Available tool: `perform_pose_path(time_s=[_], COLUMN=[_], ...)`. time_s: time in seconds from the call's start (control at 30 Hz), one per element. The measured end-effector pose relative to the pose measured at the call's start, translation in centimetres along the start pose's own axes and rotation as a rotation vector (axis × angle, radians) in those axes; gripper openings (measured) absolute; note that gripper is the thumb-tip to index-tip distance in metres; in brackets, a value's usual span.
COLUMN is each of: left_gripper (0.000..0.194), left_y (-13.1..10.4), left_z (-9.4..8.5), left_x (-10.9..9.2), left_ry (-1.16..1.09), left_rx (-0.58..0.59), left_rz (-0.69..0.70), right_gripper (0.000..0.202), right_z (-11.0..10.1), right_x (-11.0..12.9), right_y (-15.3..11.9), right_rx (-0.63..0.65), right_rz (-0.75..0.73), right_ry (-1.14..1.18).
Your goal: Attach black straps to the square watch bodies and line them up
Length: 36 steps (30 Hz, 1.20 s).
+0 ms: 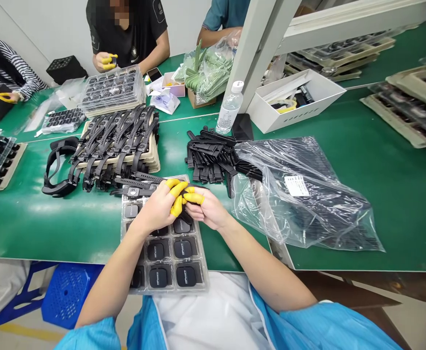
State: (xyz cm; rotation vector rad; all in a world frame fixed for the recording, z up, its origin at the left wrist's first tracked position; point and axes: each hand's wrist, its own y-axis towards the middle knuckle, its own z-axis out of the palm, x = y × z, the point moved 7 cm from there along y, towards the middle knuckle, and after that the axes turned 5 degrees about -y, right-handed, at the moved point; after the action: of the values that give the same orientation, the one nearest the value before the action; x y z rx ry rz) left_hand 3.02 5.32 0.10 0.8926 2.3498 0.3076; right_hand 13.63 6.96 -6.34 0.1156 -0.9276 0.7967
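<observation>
Above the near tray (198,279), your left hand (160,209) curls its capped fingers (176,190) over a small black piece (184,214); your right hand (207,208) pinches it from the right. Both equally close; its long axis can't be made out.

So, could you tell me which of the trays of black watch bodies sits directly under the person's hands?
The clear tray at the table's near edge, overhanging it; the left hand and right hand meet above its far end.
</observation>
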Motion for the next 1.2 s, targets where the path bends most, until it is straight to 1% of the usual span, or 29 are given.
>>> perform_pose_path(time_s=[0.07,0.13,0.3,0.37,0.47,0.53,0.57,0.63,0.7,0.77,0.83,0.9,0.97,1.0,1.07,1.13,1.2], left_gripper=[0.046,0.044,0.043,0.045,0.049,0.050,0.049,0.045,0.039,0.032,0.028,0.026,0.023,0.021,0.018,0.021,0.024], left_y=[-0.1,-0.2,0.0,0.1,0.4,0.4,0.4,0.3,0.0,-0.4,-1.0,-1.5,-2.0,-2.1,-2.4,-2.6,-2.7], left_z=[0.2,0.2,-0.3,-0.3,-0.8,-1.5,-2.0,-3.3,-4.7,-5.8,-6.4,-6.6,-6.3,-5.9,-4.8,-3.5,-2.6], left_x=[0.1,0.3,0.5,0.3,0.0,0.1,0.2,0.5,1.0,1.7,2.4,3.1,3.7,3.9,3.9,4.0,4.3], left_ry=[0.045,0.034,-0.121,-0.158,-0.117,-0.023,0.027,0.116,0.198,0.299,0.372,0.356,0.249,0.186,0.105,0.138,0.246], left_rx=[0.021,0.029,0.032,0.035,0.014,0.011,0.022,0.059,0.115,0.194,0.285,0.327,0.337,0.348,0.398,0.438,0.429], left_rz=[0.001,-0.008,-0.042,-0.037,-0.051,-0.097,-0.128,-0.191,-0.257,-0.313,-0.351,-0.397,-0.441,-0.446,-0.408,-0.353,-0.324], right_gripper=[0.030,0.031,0.034,0.034,0.030,0.026,0.024,0.022,0.021,0.021,0.022,0.020,0.018,0.019,0.020,0.015,0.011], right_z=[-0.1,-0.1,0.2,0.2,-0.4,-0.9,-1.1,-1.7,-2.4,-3.0,-3.2,-3.2,-3.3,-3.3,-3.3,-3.5,-4.0], right_x=[-0.1,-0.1,0.0,0.4,1.8,3.1,3.6,4.2,4.7,5.3,5.7,5.9,5.7,5.5,5.0,4.7,4.6], right_y=[0.1,0.1,0.2,0.3,0.0,-0.4,-0.7,-1.0,-1.2,-1.5,-1.7,-1.9,-2.0,-2.0,-2.0,-2.0,-2.0], right_rx=[-0.016,-0.011,0.038,0.036,-0.025,-0.067,-0.076,-0.077,-0.077,-0.085,-0.079,-0.062,-0.031,-0.005,0.067,0.125,0.133], right_rz=[0.015,0.022,-0.015,-0.071,-0.264,-0.403,-0.447,-0.485,-0.488,-0.513,-0.545,-0.540,-0.472,-0.423,-0.325,-0.246,-0.196], right_ry=[-0.020,-0.031,-0.080,-0.141,-0.384,-0.642,-0.782,-1.039,-1.227,-1.331,-1.380,-1.397,-1.394,-1.392,-1.410,-1.452,-1.475])
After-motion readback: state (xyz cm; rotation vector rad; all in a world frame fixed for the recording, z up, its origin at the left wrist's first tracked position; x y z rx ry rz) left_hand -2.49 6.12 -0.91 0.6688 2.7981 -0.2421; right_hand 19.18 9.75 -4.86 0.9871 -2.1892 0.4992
